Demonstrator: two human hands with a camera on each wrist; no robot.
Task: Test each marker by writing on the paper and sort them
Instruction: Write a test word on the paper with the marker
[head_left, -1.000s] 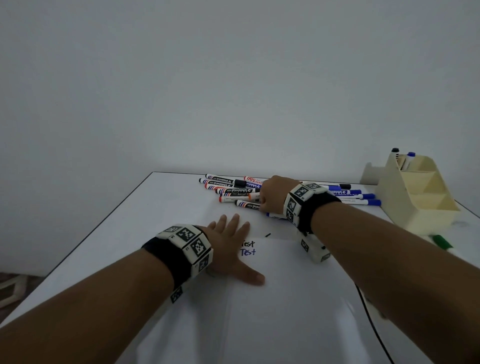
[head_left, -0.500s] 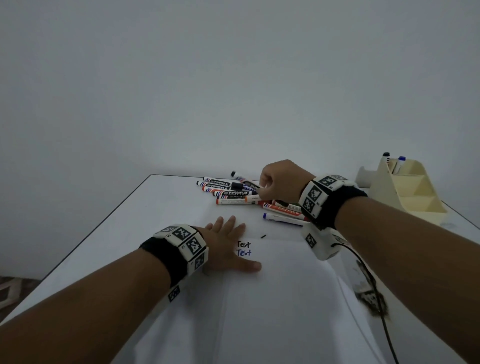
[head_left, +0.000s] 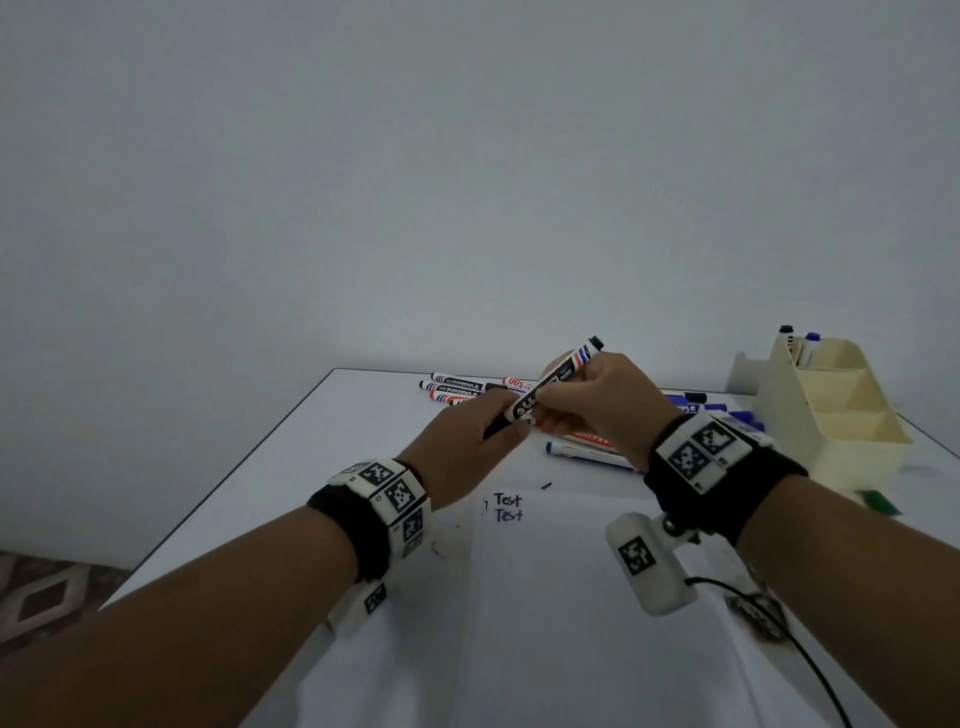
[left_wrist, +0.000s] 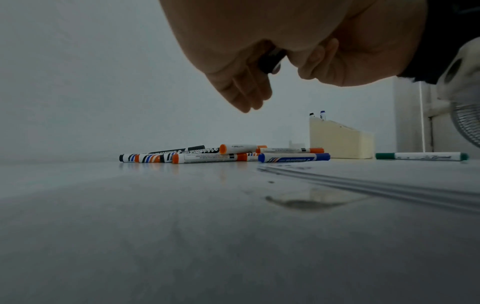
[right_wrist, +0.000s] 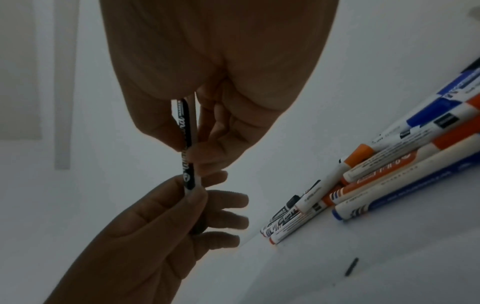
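White marker with black label (head_left: 545, 392) held up over white worktop (head_left: 322, 452), tilted, black end cap up and away. Barrel gripped by right hand (head_left: 597, 400); lower cap end pinched by left hand (head_left: 467, 441).

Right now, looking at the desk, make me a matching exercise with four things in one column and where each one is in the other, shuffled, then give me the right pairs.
Things
1. black marker
2. green marker
3. organizer
4. paper

Places
A. flat on the table in front of the person, with "Test" written on it twice
B. held in the air between the left hand and the right hand
C. standing at the table's right side, two markers upright in its back compartment
D. lying alone on the table near the organizer

Pairs: 1-B, 2-D, 3-C, 4-A
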